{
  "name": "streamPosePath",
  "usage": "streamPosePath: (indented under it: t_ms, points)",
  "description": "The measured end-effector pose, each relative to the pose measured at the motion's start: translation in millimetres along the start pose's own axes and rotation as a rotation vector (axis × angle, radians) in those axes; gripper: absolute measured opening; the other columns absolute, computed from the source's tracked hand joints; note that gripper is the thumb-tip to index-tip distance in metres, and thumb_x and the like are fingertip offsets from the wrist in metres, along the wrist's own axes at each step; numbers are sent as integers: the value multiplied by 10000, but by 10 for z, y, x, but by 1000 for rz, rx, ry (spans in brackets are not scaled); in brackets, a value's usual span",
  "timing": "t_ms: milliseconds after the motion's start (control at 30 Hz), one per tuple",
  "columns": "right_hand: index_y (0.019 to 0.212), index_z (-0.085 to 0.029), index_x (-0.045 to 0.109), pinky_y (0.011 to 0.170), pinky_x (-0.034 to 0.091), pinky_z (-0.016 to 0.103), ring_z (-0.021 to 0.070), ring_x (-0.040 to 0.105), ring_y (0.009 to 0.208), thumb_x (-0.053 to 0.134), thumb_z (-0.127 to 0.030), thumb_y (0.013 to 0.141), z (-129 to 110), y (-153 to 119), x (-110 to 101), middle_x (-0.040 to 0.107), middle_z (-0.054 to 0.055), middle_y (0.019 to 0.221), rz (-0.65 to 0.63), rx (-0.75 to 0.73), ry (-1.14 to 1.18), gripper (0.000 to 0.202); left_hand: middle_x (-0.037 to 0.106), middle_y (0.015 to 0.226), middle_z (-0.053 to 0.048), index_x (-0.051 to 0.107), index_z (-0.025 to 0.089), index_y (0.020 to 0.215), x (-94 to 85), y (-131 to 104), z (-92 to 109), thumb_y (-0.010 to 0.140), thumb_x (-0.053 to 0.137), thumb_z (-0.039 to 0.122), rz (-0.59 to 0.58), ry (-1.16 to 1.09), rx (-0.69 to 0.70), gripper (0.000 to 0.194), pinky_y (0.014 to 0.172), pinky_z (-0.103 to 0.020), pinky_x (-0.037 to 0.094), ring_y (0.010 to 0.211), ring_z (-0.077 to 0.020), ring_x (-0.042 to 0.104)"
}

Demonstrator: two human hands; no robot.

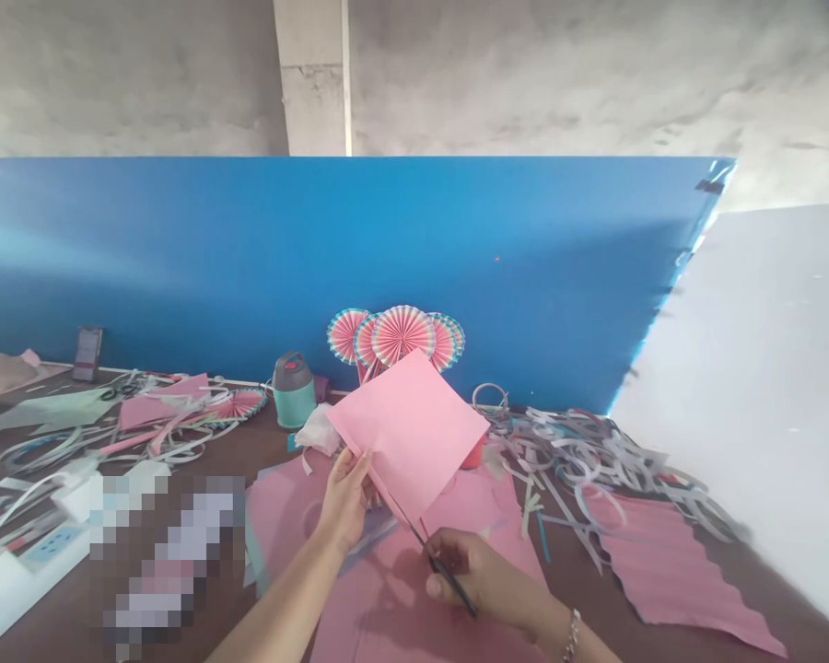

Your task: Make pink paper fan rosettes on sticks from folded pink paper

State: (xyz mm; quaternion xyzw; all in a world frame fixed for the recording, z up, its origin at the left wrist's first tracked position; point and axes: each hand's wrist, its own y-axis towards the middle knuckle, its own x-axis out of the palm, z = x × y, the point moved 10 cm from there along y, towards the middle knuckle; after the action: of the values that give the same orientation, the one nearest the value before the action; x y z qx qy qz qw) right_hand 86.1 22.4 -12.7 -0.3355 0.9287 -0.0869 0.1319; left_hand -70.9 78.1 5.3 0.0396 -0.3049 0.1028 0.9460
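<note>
My left hand (349,497) pinches a square sheet of pink paper (418,428) near its left edge and holds it up, tilted. In my right hand (466,566) is a pair of scissors with a black handle (454,587). The thin blades reach the lower left edge of the sheet; whether they are cutting into it is too fine to tell. Under both hands lie larger pink sheets (414,608) on the table. Behind the raised sheet stand several round pleated paper fans (402,334) in pink with striped rims, partly hidden by it.
Curled paper strips (587,451) pile up on the right beside a wavy pink sheet (683,571). A teal and grey container (294,391) stands at the back. On the left are more strips, a white power strip (48,552), a phone (87,354) and another person's hand (0,378).
</note>
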Motion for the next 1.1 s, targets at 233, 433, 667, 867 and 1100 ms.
streamPosePath:
  t_ms: [233,433,667,867,1100]
  points:
    - [791,-152,542,456,244,193,63,363,524,747,-544,547,-6,-40,-26,439,-61,603,6,5,-19,505,613,677,44,578,211,977,49,-38,44,669,713,348,-1,-14,-3,363,382,-167,341,445,-66,517]
    - [809,-152,542,444,259,193,63,364,498,745,-540,551,17,-35,3,440,-64,594,17,26,9,508,650,731,21,581,209,996,54,-61,43,649,722,338,23,-12,-21,396,386,-170,357,469,-78,548]
    - [815,-149,561,455,272,186,64,376,521,765,-479,562,8,-24,-40,461,-58,617,30,-22,14,463,684,889,-8,588,221,1007,16,-53,46,634,729,332,45,-9,-12,414,511,-202,457,665,-132,640]
    - [824,-152,566,454,290,180,62,385,518,766,-450,575,64,9,-47,458,-60,616,26,-31,20,437,673,895,-2,595,218,998,0,-51,33,635,734,320,58,-28,-16,402,520,-200,463,676,-123,631]
    - [824,-152,585,448,292,179,65,382,513,759,-451,586,55,17,-66,473,-58,602,48,-52,-8,420,651,823,12,585,210,986,18,-57,39,651,721,326,42,-20,-7,380,475,-183,420,599,-100,595]
